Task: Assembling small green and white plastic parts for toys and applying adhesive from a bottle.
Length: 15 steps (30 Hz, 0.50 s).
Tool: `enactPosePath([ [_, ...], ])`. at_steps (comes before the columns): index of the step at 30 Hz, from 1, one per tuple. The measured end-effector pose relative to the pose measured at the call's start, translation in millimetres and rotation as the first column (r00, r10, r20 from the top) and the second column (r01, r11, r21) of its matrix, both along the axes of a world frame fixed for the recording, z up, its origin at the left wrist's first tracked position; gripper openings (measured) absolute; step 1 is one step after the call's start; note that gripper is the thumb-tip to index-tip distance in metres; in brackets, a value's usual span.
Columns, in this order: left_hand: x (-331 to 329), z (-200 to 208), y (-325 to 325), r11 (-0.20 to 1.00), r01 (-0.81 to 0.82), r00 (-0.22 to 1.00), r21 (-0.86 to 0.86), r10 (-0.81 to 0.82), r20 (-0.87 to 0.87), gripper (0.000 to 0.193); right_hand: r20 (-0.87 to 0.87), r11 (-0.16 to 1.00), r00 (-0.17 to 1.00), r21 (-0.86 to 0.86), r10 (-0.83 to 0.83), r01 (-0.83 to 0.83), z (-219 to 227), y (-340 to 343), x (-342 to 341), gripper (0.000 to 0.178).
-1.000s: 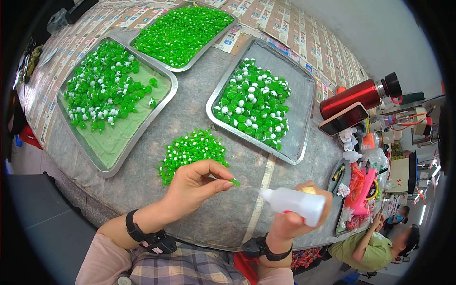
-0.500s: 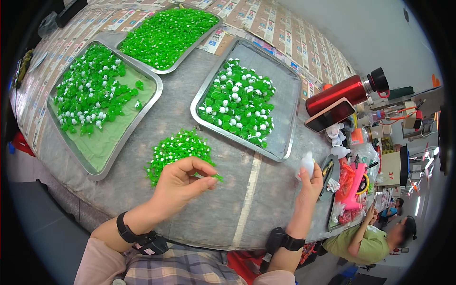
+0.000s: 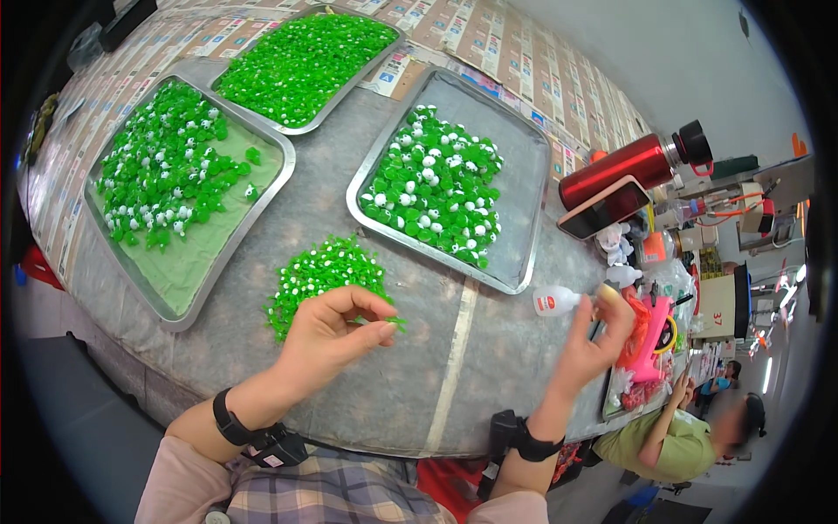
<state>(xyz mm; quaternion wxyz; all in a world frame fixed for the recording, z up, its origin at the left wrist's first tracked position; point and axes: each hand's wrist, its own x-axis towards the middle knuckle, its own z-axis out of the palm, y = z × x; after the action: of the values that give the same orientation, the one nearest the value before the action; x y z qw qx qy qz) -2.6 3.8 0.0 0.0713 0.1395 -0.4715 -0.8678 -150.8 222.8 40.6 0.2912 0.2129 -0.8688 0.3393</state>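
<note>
Far to the left of the left grip (image 3: 390, 320), I see a tray (image 3: 201, 253) of green-and-white pieces. A loose heap (image 3: 327, 275) sits just beyond that grip; I judge it as work left over. The left grip is pinched together on a small green piece (image 3: 399, 324), whose long axis runs roughly sideways, free end rightward. Beyond it and rightward, a second tray (image 3: 525, 157) is partly filled, so I'd call this midway. Further right, the bottle (image 3: 553, 301) lies sideways, nozzle toward the right grip (image 3: 596, 302); I can't tell whether that grip touches it.
</note>
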Motion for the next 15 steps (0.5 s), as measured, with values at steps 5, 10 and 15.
enactPosePath([
  [5, -0.4, -0.4, -2.0, 1.0, 0.007, 1.0, -0.031, -0.007, 0.011, 0.013, 0.374, 0.956, 0.895, 0.062, 0.244, -0.286, -28.8, -57.2, -32.8, 0.023],
  [10, -2.5, 1.9, -3.3, 0.999, 0.027, 0.999, -0.026, -0.026, 0.023, 0.013, 0.279, 0.939, 0.939, 0.219, 0.2, -0.265, -47.7, -70.9, -47.9, 0.024],
  [15, 3.4, -1.0, -5.8, 0.999, 0.053, 0.998, 0.013, -0.053, 0.016, 0.012, 0.585, 0.888, 0.702, -0.07, 0.406, -0.454, -1.3, -76.0, 1.9, 0.021],
])
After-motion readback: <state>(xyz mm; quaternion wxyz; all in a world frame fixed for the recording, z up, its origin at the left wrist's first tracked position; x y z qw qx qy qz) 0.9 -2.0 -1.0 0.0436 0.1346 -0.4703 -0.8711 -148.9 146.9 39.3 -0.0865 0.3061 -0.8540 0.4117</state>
